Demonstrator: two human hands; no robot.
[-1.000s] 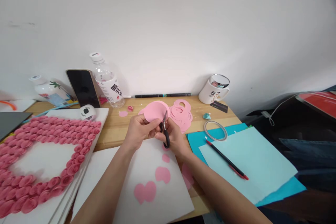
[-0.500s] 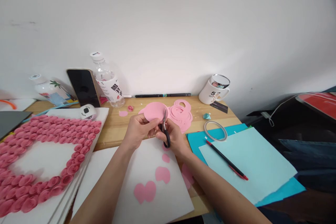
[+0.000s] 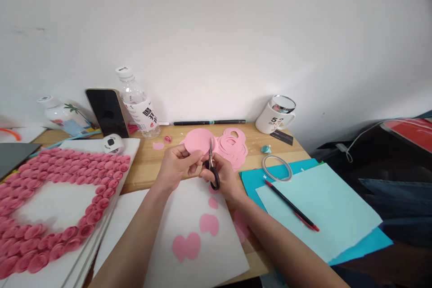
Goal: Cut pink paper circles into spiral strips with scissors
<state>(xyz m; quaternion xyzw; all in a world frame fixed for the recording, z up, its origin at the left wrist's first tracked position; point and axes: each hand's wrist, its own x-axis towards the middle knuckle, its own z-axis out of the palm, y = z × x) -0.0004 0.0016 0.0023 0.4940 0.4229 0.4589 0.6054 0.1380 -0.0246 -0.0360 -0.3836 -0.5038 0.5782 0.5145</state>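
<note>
Two hands meet above the bench [image 3: 148, 166]: the left hand [image 3: 175, 167] pinches a pink paper disc [image 3: 199, 140] at its lower edge, and the right hand [image 3: 221, 175] grips black-handled scissors [image 3: 212, 168] whose blades point up against the disc's right rim. Pink cut-out rings [image 3: 233, 144] lie just beyond the right hand.

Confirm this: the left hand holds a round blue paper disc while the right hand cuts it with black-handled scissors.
Wrong colour: the head view shows the round paper disc is pink, not blue. The rest stands: the left hand holds it while the right hand cuts it with black-handled scissors.
</note>
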